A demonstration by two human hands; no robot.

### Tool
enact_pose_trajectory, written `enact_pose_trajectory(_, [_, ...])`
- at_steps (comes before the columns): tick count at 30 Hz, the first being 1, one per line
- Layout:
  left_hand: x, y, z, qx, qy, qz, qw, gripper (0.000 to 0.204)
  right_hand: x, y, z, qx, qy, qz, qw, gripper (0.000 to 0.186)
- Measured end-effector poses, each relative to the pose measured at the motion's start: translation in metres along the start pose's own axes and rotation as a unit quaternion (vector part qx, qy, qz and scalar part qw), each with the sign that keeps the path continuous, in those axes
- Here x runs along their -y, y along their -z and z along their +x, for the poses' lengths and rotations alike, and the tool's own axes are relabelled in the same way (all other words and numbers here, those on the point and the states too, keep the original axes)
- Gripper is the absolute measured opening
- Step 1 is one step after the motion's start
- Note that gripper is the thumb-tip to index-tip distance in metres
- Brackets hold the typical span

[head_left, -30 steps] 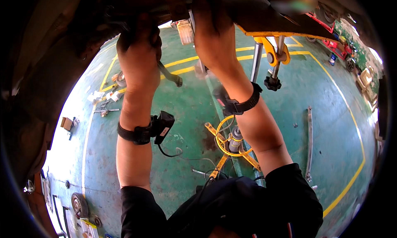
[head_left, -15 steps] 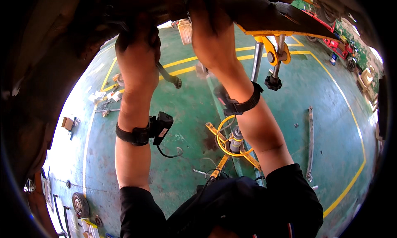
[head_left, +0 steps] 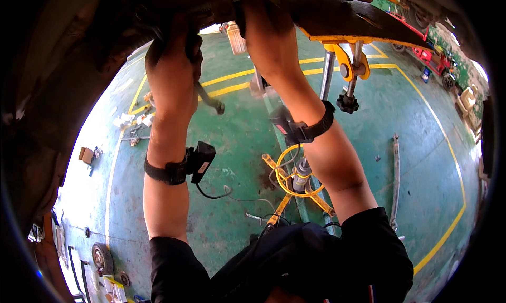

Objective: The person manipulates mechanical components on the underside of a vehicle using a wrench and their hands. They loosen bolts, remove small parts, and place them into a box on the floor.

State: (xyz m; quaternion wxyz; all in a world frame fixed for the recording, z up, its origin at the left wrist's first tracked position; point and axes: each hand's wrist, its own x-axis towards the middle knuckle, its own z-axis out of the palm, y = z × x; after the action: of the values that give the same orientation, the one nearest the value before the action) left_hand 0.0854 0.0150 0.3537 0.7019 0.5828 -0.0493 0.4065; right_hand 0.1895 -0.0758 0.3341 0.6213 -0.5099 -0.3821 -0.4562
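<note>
Both arms reach up into the dark underside of a vehicle (head_left: 68, 55). My left hand (head_left: 171, 71) is closed around a wrench (head_left: 212, 101), whose bent metal end sticks out below the hand on the right. The wrench's upper end goes into shadow among the parts overhead. My right hand (head_left: 271, 47) is raised against the underside, to the right of the left hand. Its fingers are lost in the dark, so what they touch or hold does not show. Each wrist wears a black strap with a small device.
A yellow-edged dark panel (head_left: 358, 26) rests on a yellow jack head (head_left: 348, 66) at the right. Below stands a yellow round-framed jack base (head_left: 300, 184) with splayed legs. A long metal bar (head_left: 396, 182) lies on the green floor (head_left: 232, 139); a wheel (head_left: 102, 260) sits lower left.
The wrench's free end has swung slightly left and down, and my left hand and forearm have shifted a little left. My right hand stays almost in place.
</note>
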Motion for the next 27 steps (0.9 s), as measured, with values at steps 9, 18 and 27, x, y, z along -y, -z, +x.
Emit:
enact_pose_trajectory(9, [0.018,0.05,-0.06,-0.025,-0.009,0.042,0.999,0.033,0.022,-0.006,0.003,0.187,-0.258,0.439,0.84,0.012])
enact_pose_trajectory(18, [0.031,0.099,-0.121,-0.105,0.033,0.028,0.994,0.031,0.016,0.005,0.002,0.152,-0.289,0.451,0.83,0.012])
enact_pose_trajectory(27, [0.033,0.209,-0.215,-0.288,0.034,0.158,0.944,0.03,0.031,0.009,0.006,0.162,-0.256,0.368,0.879,0.023])
